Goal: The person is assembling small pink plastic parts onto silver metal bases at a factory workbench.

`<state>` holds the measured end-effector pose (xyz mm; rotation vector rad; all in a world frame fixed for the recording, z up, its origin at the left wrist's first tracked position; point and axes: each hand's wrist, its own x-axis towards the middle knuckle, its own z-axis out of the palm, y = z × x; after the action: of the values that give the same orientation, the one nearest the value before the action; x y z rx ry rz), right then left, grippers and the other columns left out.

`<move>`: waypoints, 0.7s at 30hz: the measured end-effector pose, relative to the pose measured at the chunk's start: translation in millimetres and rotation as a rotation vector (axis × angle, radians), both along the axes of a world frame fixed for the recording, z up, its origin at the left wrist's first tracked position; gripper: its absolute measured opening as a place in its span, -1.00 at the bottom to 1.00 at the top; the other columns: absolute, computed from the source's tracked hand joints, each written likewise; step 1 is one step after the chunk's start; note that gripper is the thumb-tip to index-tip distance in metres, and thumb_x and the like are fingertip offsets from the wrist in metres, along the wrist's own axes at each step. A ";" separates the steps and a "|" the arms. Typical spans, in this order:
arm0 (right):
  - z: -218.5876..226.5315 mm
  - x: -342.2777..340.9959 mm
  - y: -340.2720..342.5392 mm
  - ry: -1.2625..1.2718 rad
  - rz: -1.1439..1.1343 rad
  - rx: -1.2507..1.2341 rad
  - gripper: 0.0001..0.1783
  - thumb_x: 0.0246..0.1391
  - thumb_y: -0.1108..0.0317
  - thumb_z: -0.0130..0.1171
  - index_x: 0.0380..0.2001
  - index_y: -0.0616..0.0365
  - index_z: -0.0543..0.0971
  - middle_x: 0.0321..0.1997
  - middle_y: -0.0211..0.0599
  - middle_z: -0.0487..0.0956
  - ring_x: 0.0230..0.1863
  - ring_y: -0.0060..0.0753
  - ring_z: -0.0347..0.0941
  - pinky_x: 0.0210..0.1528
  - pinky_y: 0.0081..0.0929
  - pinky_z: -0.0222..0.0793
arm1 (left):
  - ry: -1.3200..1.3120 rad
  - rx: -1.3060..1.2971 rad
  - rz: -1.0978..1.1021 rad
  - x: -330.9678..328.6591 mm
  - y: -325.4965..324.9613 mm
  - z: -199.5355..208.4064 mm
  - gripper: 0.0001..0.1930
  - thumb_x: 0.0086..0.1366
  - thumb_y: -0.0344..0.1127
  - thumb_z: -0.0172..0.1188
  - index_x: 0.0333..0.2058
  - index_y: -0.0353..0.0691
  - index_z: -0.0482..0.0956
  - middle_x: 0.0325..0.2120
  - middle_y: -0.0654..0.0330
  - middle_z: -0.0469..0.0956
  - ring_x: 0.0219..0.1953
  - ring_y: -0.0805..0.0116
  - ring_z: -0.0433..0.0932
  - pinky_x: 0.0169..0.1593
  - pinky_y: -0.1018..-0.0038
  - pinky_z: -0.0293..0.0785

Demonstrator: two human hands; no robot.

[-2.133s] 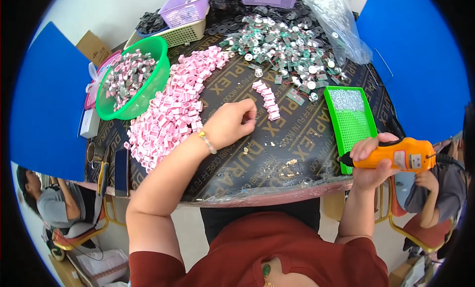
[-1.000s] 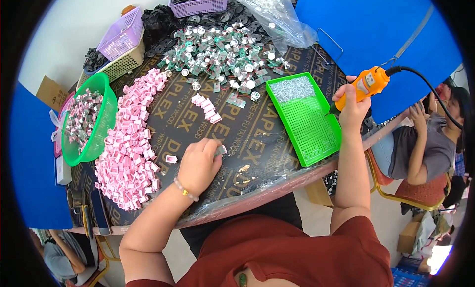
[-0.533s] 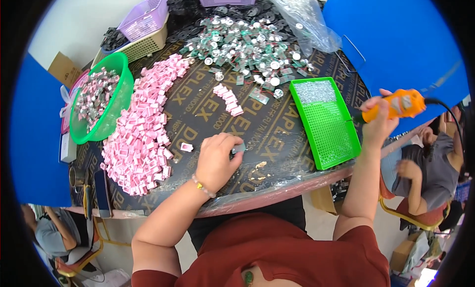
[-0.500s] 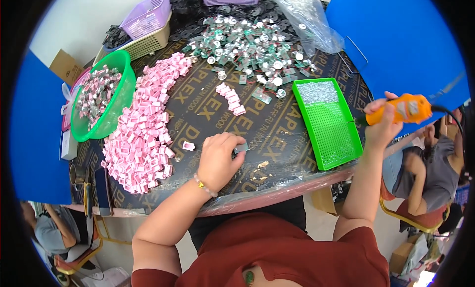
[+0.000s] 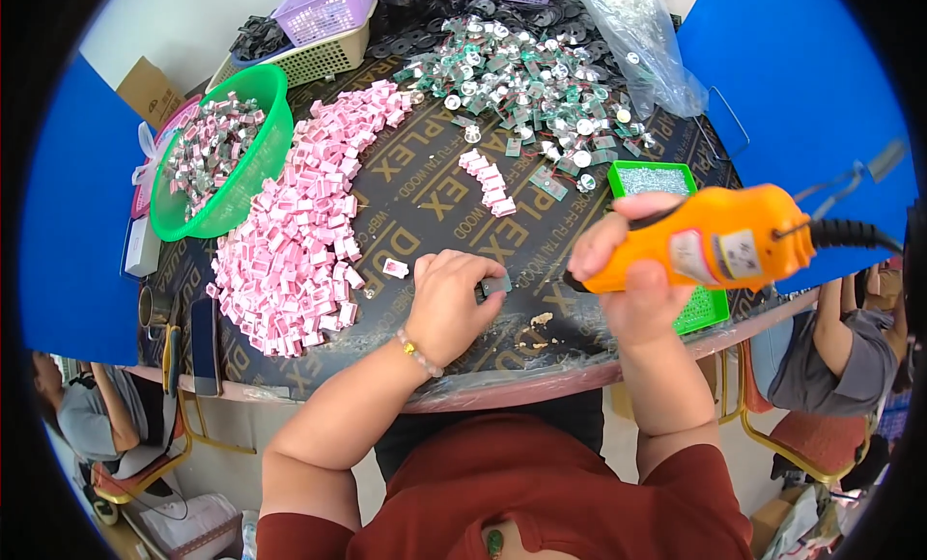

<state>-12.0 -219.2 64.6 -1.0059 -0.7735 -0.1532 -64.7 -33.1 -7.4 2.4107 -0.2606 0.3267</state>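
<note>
My left hand (image 5: 449, 304) rests on the table with curled fingers, pinching a small part with a greenish clear plate (image 5: 495, 285). The rest of that part is hidden under the fingers. My right hand (image 5: 642, 304) grips an orange electric screwdriver (image 5: 724, 239), its dark tip end pointing left toward the left hand. A black cord (image 5: 855, 235) leaves its back end. A single pink plastic housing (image 5: 396, 268) lies just left of my left hand. Farther off is a short row of pink housings (image 5: 488, 183).
A large heap of pink housings (image 5: 299, 241) lies left, beside a tilted green basket (image 5: 280, 126) of assembled pieces. Clear-green parts with white wheels (image 5: 531, 87) are piled at the back. The green screw tray (image 5: 716, 314) sits partly behind the screwdriver. Blue partitions (image 5: 772, 77) flank the table.
My right hand has brought the screwdriver from beside the green tray leftward, closer to my left hand. The whole view has shifted slightly; my left hand keeps its grip on the small part.
</note>
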 end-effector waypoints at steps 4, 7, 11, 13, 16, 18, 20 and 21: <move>-6.0 4.5 23.5 0.025 0.053 -0.028 -0.54 0.10 0.52 0.19 0.04 0.34 0.29 -0.46 -0.28 0.50 -0.47 -0.55 0.43 -0.40 -0.60 0.40 | 0.045 -0.036 -0.002 -1.1 3.2 3.6 -0.76 -0.03 -0.36 0.37 -0.31 -0.14 0.63 -0.38 0.28 0.58 -0.19 0.27 0.49 0.00 0.32 0.21; -10.5 3.1 36.0 0.067 0.044 0.009 -0.55 0.10 0.51 0.19 0.04 0.34 0.29 -0.47 -0.28 0.50 -0.48 -0.55 0.42 -0.40 -0.60 0.39 | 0.032 -0.034 -0.002 -2.6 3.5 3.9 -0.76 -0.03 -0.36 0.37 -0.31 -0.14 0.63 -0.37 0.28 0.58 -0.19 0.27 0.49 -0.01 0.32 0.20; -22.9 4.0 32.9 0.104 0.025 0.004 -0.53 0.12 0.36 0.22 0.02 0.30 0.30 -0.48 -0.27 0.51 -0.48 -0.54 0.43 -0.38 -0.59 0.40 | 0.045 -0.049 -0.019 -2.7 5.4 3.8 -0.78 -0.03 -0.37 0.36 -0.33 -0.11 0.65 -0.37 0.29 0.57 -0.17 0.28 0.48 -0.01 0.33 0.19; -25.7 3.3 30.5 0.119 0.012 -0.008 -0.50 0.13 0.27 0.24 0.02 0.28 0.32 -0.47 -0.26 0.52 -0.47 -0.52 0.44 -0.37 -0.59 0.41 | 0.045 -0.049 -0.026 -3.0 5.9 2.7 -0.78 -0.03 -0.36 0.37 -0.32 -0.10 0.65 -0.37 0.29 0.58 -0.17 0.29 0.48 -0.01 0.33 0.18; -27.0 2.7 29.7 0.109 0.030 0.032 -0.48 0.12 0.23 0.27 0.02 0.27 0.32 -0.47 -0.26 0.53 -0.46 -0.50 0.45 -0.37 -0.58 0.42 | 0.043 -0.034 -0.036 -3.0 7.0 3.6 -0.78 -0.02 -0.36 0.37 -0.32 -0.08 0.66 -0.38 0.30 0.58 -0.16 0.29 0.48 0.00 0.34 0.18; -27.4 2.3 29.4 0.113 0.030 0.029 -0.46 0.11 0.19 0.28 0.02 0.27 0.33 -0.46 -0.27 0.54 -0.45 -0.50 0.46 -0.36 -0.58 0.43 | 0.043 -0.023 -0.037 -3.0 7.2 3.5 -0.78 -0.02 -0.35 0.37 -0.31 -0.08 0.67 -0.38 0.30 0.58 -0.16 0.30 0.47 0.00 0.35 0.17; -28.0 2.6 29.6 0.112 0.036 0.018 -0.46 0.11 0.19 0.28 0.02 0.27 0.33 -0.46 -0.27 0.54 -0.45 -0.51 0.46 -0.36 -0.58 0.43 | 0.043 -0.035 -0.045 -3.1 7.5 2.7 -0.78 -0.01 -0.36 0.38 -0.31 -0.08 0.67 -0.38 0.31 0.59 -0.16 0.30 0.48 0.00 0.35 0.18; -28.5 2.9 29.7 0.111 0.041 0.007 -0.46 0.12 0.19 0.27 0.02 0.27 0.33 -0.46 -0.26 0.54 -0.45 -0.51 0.46 -0.37 -0.59 0.43 | 0.043 -0.035 -0.046 -3.0 7.9 2.7 -0.78 -0.01 -0.36 0.38 -0.31 -0.08 0.67 -0.38 0.31 0.59 -0.16 0.30 0.48 0.00 0.35 0.18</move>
<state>-9.1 -189.5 36.1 -0.9828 -0.6914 -0.0637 -67.7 -25.3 -4.7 2.3707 -0.2881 0.2562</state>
